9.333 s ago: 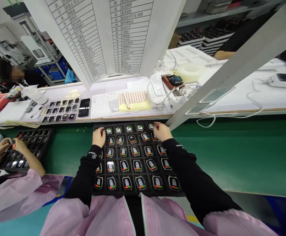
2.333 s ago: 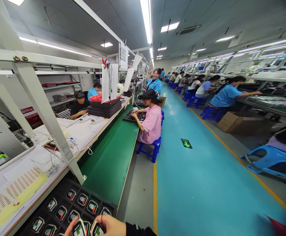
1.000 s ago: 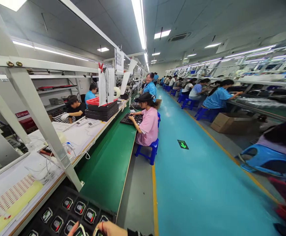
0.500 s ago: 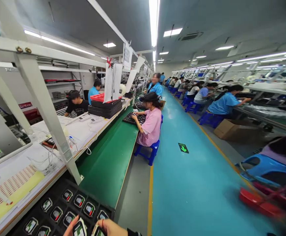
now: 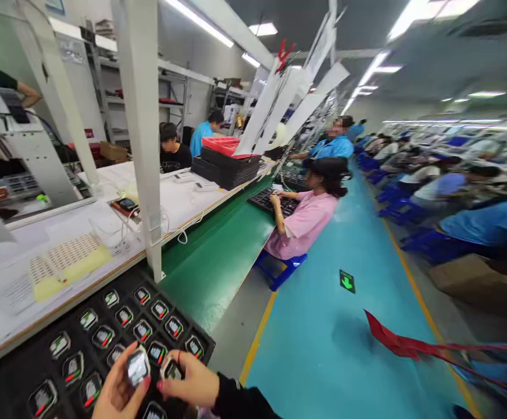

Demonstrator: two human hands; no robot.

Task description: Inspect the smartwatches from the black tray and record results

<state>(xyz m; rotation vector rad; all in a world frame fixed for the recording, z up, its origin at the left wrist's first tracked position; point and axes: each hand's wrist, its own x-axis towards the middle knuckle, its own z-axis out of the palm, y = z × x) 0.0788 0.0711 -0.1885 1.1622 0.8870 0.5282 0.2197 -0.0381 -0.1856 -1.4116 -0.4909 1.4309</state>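
Between its thumb and fingers, my left hand [image 5: 116, 389] grips a square smartwatch body [image 5: 138, 368] with a pale, glaring screen. My right hand [image 5: 197, 379], with a red band on one finger, is closed on a second smartwatch body [image 5: 172, 370], partly covered by the fingers. Both are held over a black foam tray [image 5: 0, 368]. Rows of similar watch bodies [image 5: 103, 336] sit in its compartments, several screens showing red and green marks. My hands hide part of the tray's near side.
A white upright post [image 5: 140, 145] stands behind the tray. The raised white shelf [image 5: 192, 201] carries a yellow label sheet [image 5: 72, 265], cables and stacked black trays [image 5: 222, 169]. A co-worker in pink [image 5: 308, 218] sits farther along the green bench [image 5: 218, 256]. A red bag-like object [image 5: 393, 337] blurs at right.
My view has turned left and down, bringing more of the tray and both hands into sight. Both watch bodies stay in my hands. The red object at right has shifted and appears higher.
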